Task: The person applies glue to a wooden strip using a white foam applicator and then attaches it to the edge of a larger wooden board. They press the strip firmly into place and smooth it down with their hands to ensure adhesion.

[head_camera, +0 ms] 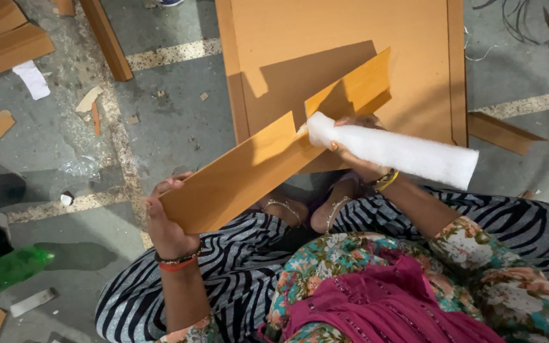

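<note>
One orange-brown cardboard angle strip (268,162) was held over the lap, gripped at its lower end by the closed left hand (166,222). One white foam roll (395,151) was clasped by the right hand (354,155) against the strip. One large cardboard panel (344,38) lay on the floor (166,121).

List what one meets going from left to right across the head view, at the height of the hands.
Green plastic bottle → left hand → long brown board → right hand → white foam roll.

One head-worn camera looks steeply down, close over the lap (236,267) (floor (173,127) beyond).
</note>
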